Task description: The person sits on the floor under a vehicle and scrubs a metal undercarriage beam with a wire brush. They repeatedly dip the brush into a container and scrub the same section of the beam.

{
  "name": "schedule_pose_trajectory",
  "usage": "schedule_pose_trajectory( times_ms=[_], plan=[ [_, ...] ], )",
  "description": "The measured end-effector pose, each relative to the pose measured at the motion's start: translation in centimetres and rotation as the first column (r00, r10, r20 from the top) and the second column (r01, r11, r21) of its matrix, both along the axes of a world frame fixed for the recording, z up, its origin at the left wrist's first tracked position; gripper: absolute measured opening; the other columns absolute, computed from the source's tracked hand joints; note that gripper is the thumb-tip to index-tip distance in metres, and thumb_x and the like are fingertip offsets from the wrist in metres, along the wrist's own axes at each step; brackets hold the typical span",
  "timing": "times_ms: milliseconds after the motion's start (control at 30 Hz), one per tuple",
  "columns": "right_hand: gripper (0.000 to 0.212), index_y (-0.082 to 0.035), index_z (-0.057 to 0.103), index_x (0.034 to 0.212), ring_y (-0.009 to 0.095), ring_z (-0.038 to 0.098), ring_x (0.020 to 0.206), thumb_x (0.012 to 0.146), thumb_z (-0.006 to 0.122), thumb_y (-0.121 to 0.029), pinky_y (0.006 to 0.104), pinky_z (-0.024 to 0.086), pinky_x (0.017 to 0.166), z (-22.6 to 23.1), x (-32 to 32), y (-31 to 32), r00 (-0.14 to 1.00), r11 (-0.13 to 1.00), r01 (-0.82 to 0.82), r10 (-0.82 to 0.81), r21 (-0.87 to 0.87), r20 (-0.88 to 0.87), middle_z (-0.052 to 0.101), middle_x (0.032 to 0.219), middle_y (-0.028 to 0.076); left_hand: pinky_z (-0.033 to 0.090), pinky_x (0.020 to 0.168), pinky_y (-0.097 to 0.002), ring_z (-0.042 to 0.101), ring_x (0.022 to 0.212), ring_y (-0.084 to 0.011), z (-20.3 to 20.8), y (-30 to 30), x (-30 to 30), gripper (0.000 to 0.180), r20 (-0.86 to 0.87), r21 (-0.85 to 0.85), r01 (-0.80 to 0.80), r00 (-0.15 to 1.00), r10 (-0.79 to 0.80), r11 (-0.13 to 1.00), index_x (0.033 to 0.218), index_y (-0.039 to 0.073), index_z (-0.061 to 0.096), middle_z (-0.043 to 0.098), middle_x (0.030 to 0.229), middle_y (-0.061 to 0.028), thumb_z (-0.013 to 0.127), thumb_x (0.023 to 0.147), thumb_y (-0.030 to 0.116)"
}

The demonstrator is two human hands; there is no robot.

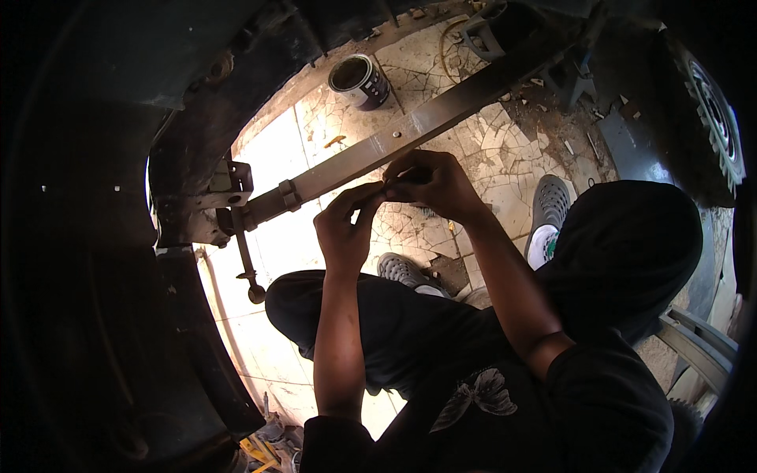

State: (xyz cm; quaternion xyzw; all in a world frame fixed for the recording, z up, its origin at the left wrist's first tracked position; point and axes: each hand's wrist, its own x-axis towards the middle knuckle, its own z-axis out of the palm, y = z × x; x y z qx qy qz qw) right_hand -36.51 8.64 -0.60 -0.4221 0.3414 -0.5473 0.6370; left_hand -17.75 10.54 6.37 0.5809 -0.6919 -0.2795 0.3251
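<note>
My left hand (344, 230) and my right hand (435, 186) meet fingertip to fingertip, both closed in a pinch. What lies between the fingers is too small and dark to make out. Just beyond them a long metal bar, apparently a leaf spring (335, 173), runs slantwise from the near left to the far right. A small round stud (397, 135) shows on its upper face. Around the bar, left of my hands, sits a metal clamp (289, 195). A bracket (230, 186) stands at its left end, with a thin rod (244, 244) hanging below.
Dark vehicle bodywork (87, 236) fills the left side. An open can (360, 82) stands on the cracked tile floor (418, 236) beyond the bar. A toothed wheel (714, 118) is at the far right. My grey clogs (551, 202) rest below; tools (260, 452) lie lower left.
</note>
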Motion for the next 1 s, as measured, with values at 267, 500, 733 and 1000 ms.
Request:
schedule_pose_trajectory(
  times_ms=[267, 500, 733, 1000],
  plan=[
    [0.013, -0.002, 0.081, 0.099, 0.015, 0.076, 0.091, 0.087, 0.086, -0.004, 0.029, 0.06, 0.084, -0.8, -0.4, -0.6, 0.999, 1.0, 0.012, -0.013, -0.019, -0.032, 0.081, 0.1, 0.007, 0.059, 0.084, -0.031, 0.079, 0.092, -0.0175, 0.4, -0.6, -1.1, 0.015, 0.048, -0.056, -0.029, 0.998, 0.032, 0.998, 0.108, 0.006, 0.082, 0.082, 0.102, -0.0084, 0.081, 0.095, 0.013],
    [0.007, -0.008, 0.083, 0.093, 0.011, 0.074, 0.089, 0.086, 0.085, -0.006, 0.0335, 0.053, 0.09, -0.3, 0.4, -1.1, 0.958, 0.983, 0.067, -0.111, -0.169, -0.264, 0.081, 0.093, 0.002, 0.059, 0.082, -0.03, 0.078, 0.093, -0.0169, 0.1, -0.6, 0.6, 0.019, 0.014, 0.038, 0.004, 1.0, -0.005, 0.999, 0.114, 0.006, 0.082, 0.082, 0.1, -0.0084, 0.079, 0.098, 0.017],
    [0.009, -0.01, 0.084, 0.091, 0.011, 0.074, 0.085, 0.085, 0.088, -0.006, 0.0303, 0.056, 0.082, -0.4, 2.7, -0.8, 0.934, 0.97, 0.141, -0.197, -0.2, -0.297, 0.081, 0.092, 0.002, 0.06, 0.075, -0.0267, 0.079, 0.083, -0.0146, -0.9, -0.5, 1.5, 0.022, -0.072, 0.205, -0.151, 0.983, 0.169, 0.967, 0.116, 0.0, 0.081, 0.083, 0.095, -0.011, 0.078, 0.099, 0.014],
    [0.019, -0.007, 0.084, 0.096, 0.015, 0.077, 0.092, 0.081, 0.088, 0.004, 0.0291, 0.064, 0.081, -1.9, 4.7, -1.0, 0.96, 0.901, 0.202, -0.26, -0.383, -0.105, 0.08, 0.104, 0.007, 0.06, 0.073, -0.0256, 0.077, 0.084, -0.0136, -1.2, -1.2, 1.1, 0.024, -0.197, 0.212, -0.29, 0.923, 0.331, 0.933, 0.116, -0.004, 0.08, 0.082, 0.094, -0.0102, 0.077, 0.1, 0.013]
  ],
)
